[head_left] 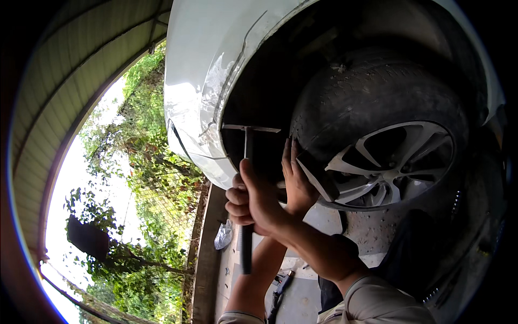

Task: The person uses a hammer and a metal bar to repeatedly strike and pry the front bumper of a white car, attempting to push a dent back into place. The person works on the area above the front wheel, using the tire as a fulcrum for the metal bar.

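Note:
My right hand [251, 202] comes across from the lower right, its fingers wrapped round the black handle of a hammer [246, 248]. The hammer stands upright, its long thin head in front of the dark wheel arch opening. Behind it, my left hand [299, 183] reaches up beside the tyre [377, 102], two fingers pointing upward. A dark, block-shaped tool [319, 177] lies against this hand, between it and the wheel rim [388, 175]; the grip on it is partly hidden. The pale car fender [210, 97], creased and scraped, curves around the opening. My forearms cross.
A crumpled clear plastic bag [223, 235] lies near a low ledge [208, 254] on the left. A black-handled tool [280, 297] rests on the floor below my arms. Beyond the ledge are a mesh fence [167, 208] and plants.

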A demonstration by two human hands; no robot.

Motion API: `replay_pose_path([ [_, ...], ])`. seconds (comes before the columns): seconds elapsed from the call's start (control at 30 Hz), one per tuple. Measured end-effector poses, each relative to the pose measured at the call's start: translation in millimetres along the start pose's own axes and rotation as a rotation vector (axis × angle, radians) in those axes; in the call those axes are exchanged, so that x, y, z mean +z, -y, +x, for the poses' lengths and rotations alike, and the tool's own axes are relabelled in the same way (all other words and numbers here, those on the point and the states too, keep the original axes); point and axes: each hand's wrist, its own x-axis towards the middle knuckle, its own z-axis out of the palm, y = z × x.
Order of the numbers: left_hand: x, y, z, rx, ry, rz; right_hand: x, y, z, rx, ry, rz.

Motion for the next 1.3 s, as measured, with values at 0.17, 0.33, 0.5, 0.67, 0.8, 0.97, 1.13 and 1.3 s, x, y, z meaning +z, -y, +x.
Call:
replay_pose_path([
  [0.17, 4.0, 3.9, -3.2, -0.001, -0.013, 0.005, 7.3, 6.1, -10.0, -0.205, -0.207, 0.004],
  [0.33, -0.9, 3.4, -0.1, 0.046, -0.025, 0.030, -1.4, 10.2, -9.2, -0.046, -0.085, -0.105],
  [0.5, 6.1, 2.3, -0.1, -0.040, 0.016, -0.077, 26.7, -8.4, 8.4, -0.255, -0.219, 0.061],
  [0.67, 8.3, 2.5, 7.8, -0.042, -0.004, -0.050, -18.5, -6.9, 5.4, -0.264, 0.139, 0.132],
  [0.8, 4.3, 3.0, -2.1, -0.030, 0.009, -0.060, 21.3, 10.1, 9.0, -0.094, 0.007, 0.015],
  [0.97, -0.7, 3.9, 0.1, 0.029, -0.011, -0.031, 7.1, -10.7, 18.5, -0.139, 0.082, 0.146],
  [1.13, -4.4, 1.5, -1.2, -0.080, 0.051, -0.082, 45.6, -28.1, 26.4, -0.389, -0.150, 0.067],
  [1.3, -3.6, -9.5, 14.4, -0.319, 0.218, 0.034, 20.6, 25.5, 13.0, -0.755, -0.184, 0.094],
])
